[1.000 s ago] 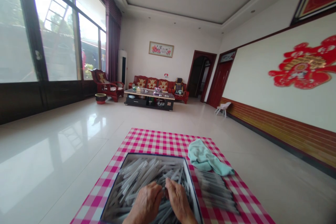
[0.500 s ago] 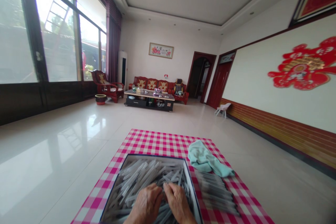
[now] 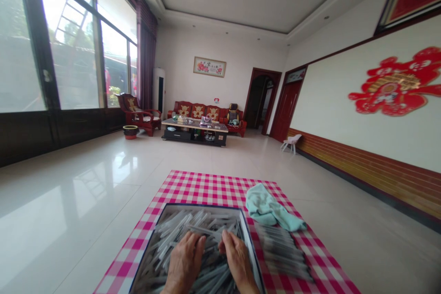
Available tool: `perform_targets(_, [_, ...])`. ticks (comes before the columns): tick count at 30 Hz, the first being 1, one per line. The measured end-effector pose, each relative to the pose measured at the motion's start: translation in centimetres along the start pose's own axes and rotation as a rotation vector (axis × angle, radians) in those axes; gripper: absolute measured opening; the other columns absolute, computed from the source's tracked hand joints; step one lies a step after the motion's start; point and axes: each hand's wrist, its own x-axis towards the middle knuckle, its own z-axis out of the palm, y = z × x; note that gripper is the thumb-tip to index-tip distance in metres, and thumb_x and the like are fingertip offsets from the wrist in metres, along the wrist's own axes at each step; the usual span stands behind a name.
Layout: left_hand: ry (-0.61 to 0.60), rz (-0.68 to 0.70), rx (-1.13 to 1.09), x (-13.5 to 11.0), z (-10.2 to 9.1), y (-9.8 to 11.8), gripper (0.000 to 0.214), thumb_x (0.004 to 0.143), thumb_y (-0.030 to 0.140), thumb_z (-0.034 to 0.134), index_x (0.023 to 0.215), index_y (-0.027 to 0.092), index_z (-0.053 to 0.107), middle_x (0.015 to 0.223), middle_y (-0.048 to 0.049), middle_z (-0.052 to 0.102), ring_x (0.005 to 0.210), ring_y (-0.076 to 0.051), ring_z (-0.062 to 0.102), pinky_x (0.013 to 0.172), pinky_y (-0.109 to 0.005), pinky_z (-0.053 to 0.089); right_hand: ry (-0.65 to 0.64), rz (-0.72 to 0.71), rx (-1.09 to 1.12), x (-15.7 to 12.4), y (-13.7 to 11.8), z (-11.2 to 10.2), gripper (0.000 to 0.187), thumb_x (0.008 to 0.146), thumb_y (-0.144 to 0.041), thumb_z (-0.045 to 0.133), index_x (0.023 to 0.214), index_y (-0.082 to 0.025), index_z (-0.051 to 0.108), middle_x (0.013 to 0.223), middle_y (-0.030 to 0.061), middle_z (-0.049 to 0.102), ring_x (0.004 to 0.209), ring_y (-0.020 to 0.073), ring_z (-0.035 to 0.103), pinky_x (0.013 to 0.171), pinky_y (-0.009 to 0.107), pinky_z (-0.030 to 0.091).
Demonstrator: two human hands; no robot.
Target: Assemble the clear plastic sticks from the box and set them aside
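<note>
A shallow box (image 3: 246, 220) with a dark blue rim holds a jumbled heap of slim, translucent pen-like tubes (image 3: 172, 229). Above the heap, my left hand (image 3: 184, 257) has its fingers curled round one pale pen-like tube (image 3: 210, 231). That tube slants across to my right hand (image 3: 236, 257), whose thumb and fingers pinch close to its other end. Fingertips of both hands are partly hidden behind the knuckles. Right of the box, a row of similar tubes (image 3: 284, 252) with dark ends lies side by side, somewhat blurred.
The box rests on a table with a pink-and-white checked cloth (image 3: 206, 179). A crumpled mint-green cloth (image 3: 272, 209) lies beyond the tube row. Farther off stand a coffee table (image 3: 195, 133), a wooden sofa (image 3: 198, 110) and a small chair (image 3: 291, 144).
My hands have moved apart, the left one leftward and the right slightly rightward, both a little farther up the box. A pale tube now shows between them.
</note>
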Motion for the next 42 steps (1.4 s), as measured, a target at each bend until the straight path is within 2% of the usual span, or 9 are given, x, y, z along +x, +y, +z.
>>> perform_targets(4, [-0.019, -0.301, -0.254, 0.4, 0.0, -0.4, 0.039, 0.092, 0.046, 0.043, 0.065, 0.022, 0.058, 0.056, 0.0021, 0.058, 0.054, -0.014, 0.057, 0.057, -0.025, 0.043, -0.13, -0.071, 0.016, -0.6, -0.8, 0.2, 0.053, 0.092, -0.057, 0.033, 0.059, -0.021, 0.053, 0.056, 0.0007, 0.057, 0.059, 0.0177, 0.056, 0.061, 0.026, 0.042])
perform_targets(8, [-0.061, -0.596, -0.642, 1.2, -0.4, -1.0, 0.047, 0.078, 0.062, 0.053, 0.058, 0.02, 0.057, 0.046, 0.0037, 0.052, 0.044, -0.012, 0.049, 0.045, -0.024, 0.037, -0.211, -0.145, -0.011, -1.0, -1.5, 0.5, 0.054, 0.093, -0.055, 0.033, 0.059, -0.02, 0.055, 0.056, -0.0002, 0.056, 0.058, 0.0155, 0.054, 0.06, 0.025, 0.04])
perform_targets(16, [-0.102, -0.652, -0.879, 1.7, -0.7, -1.0, 0.049, 0.07, 0.064, 0.063, 0.073, 0.016, 0.065, 0.06, -0.0019, 0.067, 0.051, -0.014, 0.059, 0.048, -0.024, 0.046, -0.317, -0.125, 0.041, -1.1, -1.6, 0.6, 0.056, 0.093, -0.056, 0.034, 0.06, -0.018, 0.058, 0.057, 0.0013, 0.059, 0.06, 0.0159, 0.057, 0.062, 0.025, 0.042])
perform_targets(19, [-0.02, -0.683, -0.884, 1.9, -0.9, -1.0, 0.051, 0.072, 0.063, 0.061, 0.085, 0.014, 0.067, 0.078, -0.0069, 0.072, 0.063, -0.018, 0.067, 0.053, -0.026, 0.051, -0.267, -0.062, 0.143, -0.8, -0.9, 0.7, 0.053, 0.092, -0.058, 0.034, 0.072, -0.018, 0.063, 0.067, 0.004, 0.065, 0.065, 0.018, 0.061, 0.062, 0.026, 0.046])
perform_targets(23, [0.112, -0.633, -0.773, 1.9, -1.5, -1.3, 0.053, 0.074, 0.064, 0.058, 0.094, 0.015, 0.066, 0.064, 0.0, 0.066, 0.057, -0.015, 0.062, 0.053, -0.025, 0.049, -0.038, 0.016, 0.194, 0.1, 0.1, 0.2, 0.046, 0.091, -0.056, 0.037, 0.088, -0.019, 0.064, 0.08, 0.0071, 0.068, 0.072, 0.0204, 0.065, 0.066, 0.028, 0.051])
perform_targets(26, [0.104, -0.462, -0.578, 1.4, -1.8, -1.2, 0.045, 0.08, 0.058, 0.055, 0.096, 0.018, 0.068, 0.064, 0.0003, 0.065, 0.059, -0.017, 0.061, 0.056, -0.026, 0.049, 0.001, -0.039, 0.092, 0.3, 0.1, -0.5, 0.035, 0.09, -0.046, 0.043, 0.09, -0.019, 0.064, 0.078, 0.0056, 0.068, 0.07, 0.0197, 0.064, 0.065, 0.027, 0.05])
perform_targets(29, [0.102, -0.264, -0.344, 0.8, -1.5, -0.8, 0.033, 0.083, 0.051, 0.055, 0.087, 0.022, 0.07, 0.075, -0.0023, 0.069, 0.067, -0.018, 0.063, 0.065, -0.027, 0.05, -0.155, -0.17, -0.129, 0.0, -0.2, -1.0, 0.018, 0.084, -0.026, 0.051, 0.083, -0.02, 0.067, 0.076, 0.0031, 0.069, 0.072, 0.0185, 0.063, 0.068, 0.025, 0.047])
perform_targets(33, [0.136, -0.067, -0.017, 0.4, -0.9, -0.5, 0.03, 0.092, 0.042, 0.045, 0.088, 0.023, 0.067, 0.069, -0.0016, 0.066, 0.061, -0.016, 0.064, 0.059, -0.024, 0.047, -0.365, -0.293, -0.432, -0.5, 0.0, -0.9, 0.024, 0.074, -0.01, 0.051, 0.078, -0.021, 0.072, 0.081, 0.003, 0.07, 0.079, 0.0168, 0.065, 0.073, 0.023, 0.044])
perform_targets(42, [0.141, -0.175, 0.076, 0.5, -1.3, -0.8, 0.034, 0.092, 0.043, 0.042, 0.08, 0.023, 0.066, 0.066, 0.0002, 0.07, 0.06, -0.015, 0.067, 0.056, -0.023, 0.046, -0.494, -0.339, -0.566, -1.0, 0.1, -1.6, 0.039, 0.066, -0.004, 0.045, 0.081, -0.022, 0.076, 0.084, 0.0047, 0.074, 0.081, 0.0184, 0.067, 0.073, 0.023, 0.046])
